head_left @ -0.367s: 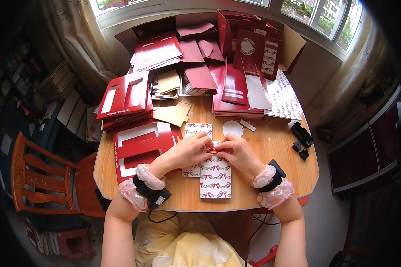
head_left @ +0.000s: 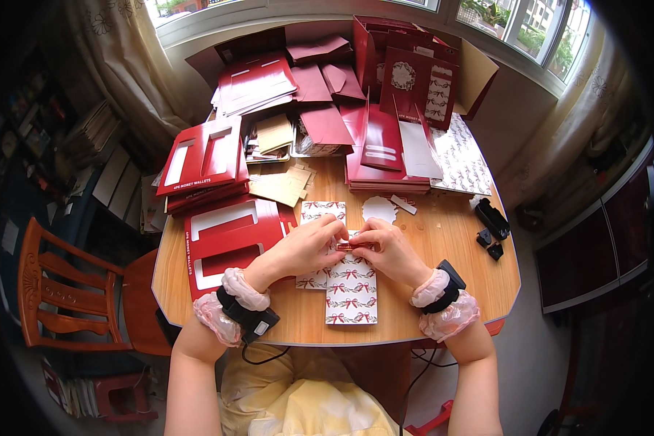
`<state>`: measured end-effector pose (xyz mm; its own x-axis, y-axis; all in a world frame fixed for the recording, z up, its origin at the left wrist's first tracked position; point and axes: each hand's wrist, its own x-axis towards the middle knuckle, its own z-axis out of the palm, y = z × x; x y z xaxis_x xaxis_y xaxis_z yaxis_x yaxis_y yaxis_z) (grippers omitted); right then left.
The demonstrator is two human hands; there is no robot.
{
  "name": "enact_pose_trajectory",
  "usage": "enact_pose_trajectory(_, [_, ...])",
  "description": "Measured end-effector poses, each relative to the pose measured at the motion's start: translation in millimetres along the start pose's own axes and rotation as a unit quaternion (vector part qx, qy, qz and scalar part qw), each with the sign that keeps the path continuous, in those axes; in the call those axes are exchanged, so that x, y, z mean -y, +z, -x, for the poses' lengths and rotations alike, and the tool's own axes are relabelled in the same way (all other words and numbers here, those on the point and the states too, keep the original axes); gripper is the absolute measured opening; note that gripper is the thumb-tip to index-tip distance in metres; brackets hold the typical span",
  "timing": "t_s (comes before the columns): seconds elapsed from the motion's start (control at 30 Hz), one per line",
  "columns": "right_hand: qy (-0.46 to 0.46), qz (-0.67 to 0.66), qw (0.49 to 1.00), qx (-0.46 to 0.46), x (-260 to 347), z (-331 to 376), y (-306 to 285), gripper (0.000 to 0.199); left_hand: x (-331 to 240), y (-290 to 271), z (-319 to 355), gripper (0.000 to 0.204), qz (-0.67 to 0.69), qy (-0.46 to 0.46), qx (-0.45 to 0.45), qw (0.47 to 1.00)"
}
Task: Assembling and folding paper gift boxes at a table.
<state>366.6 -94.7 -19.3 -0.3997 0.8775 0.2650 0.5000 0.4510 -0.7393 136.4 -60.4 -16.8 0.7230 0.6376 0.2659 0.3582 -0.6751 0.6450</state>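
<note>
Close together, the left hand [head_left: 309,247] and right hand [head_left: 389,251] pinch opposite ends of a small red label [head_left: 344,247], apparently to keep it level, over the 12 o'clock end of a bow-printed card [head_left: 352,294], a matching card [head_left: 320,210] lying partly beneath at its 11 o'clock.

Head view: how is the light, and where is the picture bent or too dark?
In the head view, daylight from the windows puts a pale sheen on the glossy red cards; in the same view, the window frames bow, the corners are black, and the shelves at far left sink into shadow.
</note>
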Motion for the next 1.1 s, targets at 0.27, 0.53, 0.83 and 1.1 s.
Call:
enact_pose_trajectory(0.27, [-0.006,0.004,1.0,-0.005,0.0,-0.3,0.5,0.018,-2.8,-2.1,-0.2,0.026,-0.011,-0.004,0.006,1.0])
enact_pose_trajectory(0.53, [-0.004,0.009,1.0,-0.009,0.7,0.2,0.8,0.016,-6.5,-0.3,-2.2,0.023,-0.021,-0.049,0.009,0.999])
enact_pose_trajectory(0.83, [0.02,-0.025,0.999,-0.005,4.5,-0.8,-1.0,0.016,-9.5,-1.5,-2.2,0.021,-0.016,-0.069,0.01,0.997])
enact_pose_trajectory(1.1, [0.004,-0.015,1.0,0.004,-2.0,-0.3,-6.6,0.013,-9.7,-1.5,-3.2,0.021,-0.016,-0.067,0.011,0.998])
